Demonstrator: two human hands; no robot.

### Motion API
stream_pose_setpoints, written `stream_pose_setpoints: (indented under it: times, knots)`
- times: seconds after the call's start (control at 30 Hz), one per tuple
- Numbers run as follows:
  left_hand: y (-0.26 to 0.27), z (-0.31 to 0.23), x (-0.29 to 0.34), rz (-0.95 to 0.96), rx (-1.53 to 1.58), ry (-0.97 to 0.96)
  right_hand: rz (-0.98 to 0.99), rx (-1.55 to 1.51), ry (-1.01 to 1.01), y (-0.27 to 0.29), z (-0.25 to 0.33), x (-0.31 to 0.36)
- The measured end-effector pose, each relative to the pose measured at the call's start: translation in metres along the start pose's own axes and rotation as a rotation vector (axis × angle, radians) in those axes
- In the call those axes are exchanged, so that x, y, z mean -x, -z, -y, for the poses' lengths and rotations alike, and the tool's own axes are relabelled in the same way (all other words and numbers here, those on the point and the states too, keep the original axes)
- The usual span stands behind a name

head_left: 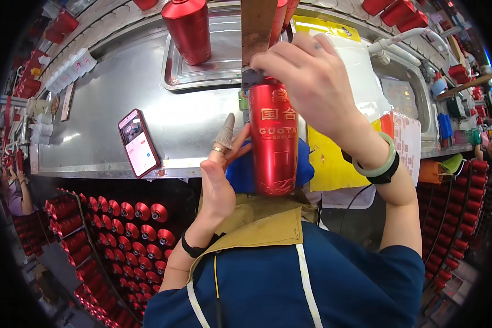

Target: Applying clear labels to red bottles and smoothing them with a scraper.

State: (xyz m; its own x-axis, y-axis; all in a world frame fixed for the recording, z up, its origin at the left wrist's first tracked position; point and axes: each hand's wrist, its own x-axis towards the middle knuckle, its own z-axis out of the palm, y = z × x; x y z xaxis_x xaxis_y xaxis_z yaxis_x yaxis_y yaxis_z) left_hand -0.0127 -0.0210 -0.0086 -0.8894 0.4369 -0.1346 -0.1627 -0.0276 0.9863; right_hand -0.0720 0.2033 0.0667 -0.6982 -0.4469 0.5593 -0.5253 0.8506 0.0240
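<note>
At the near edge of the metal surface (pixel 112 82), straight before the person, is the red bottle (pixel 275 145) with gold print, its neck end pointing away from the apron (pixel 257 227). Over the top of this bottle bends the right hand (pixel 318 85), its fingers curled down beside a dark piece (pixel 250 79) at the neck; whether they grip it or only press there, I cannot tell. Just left of the bottle is the left hand (pixel 218 191), palm turned up and fingers spread loosely, not closed around anything, with some fingertips at the bottle's side. One finger wears a grey ribbed cover (pixel 227 131). Blue material (pixel 238 176) shows behind the bottle's lower part. Left of the bottle lies a phone (pixel 139 143) with its screen lit; beyond it, to the left, a metal tray (pixel 224 63) carries a second red bottle (pixel 186 33). Right of it lies a yellow sheet (pixel 331 158).
</note>
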Motion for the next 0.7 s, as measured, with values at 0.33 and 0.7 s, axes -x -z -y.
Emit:
stream_pose_setpoints:
  times: [0.33, 0.7]
  knots:
    - [0.002, 0.007, -0.004, -0.092, 0.047, -0.071, -0.299, -0.240, -0.154, -0.004, 0.024, 0.064]
    - [0.001, 0.025, -0.012, -0.080, 0.028, -0.055, -0.200, -0.406, -1.042, 0.076, -0.025, 0.203]
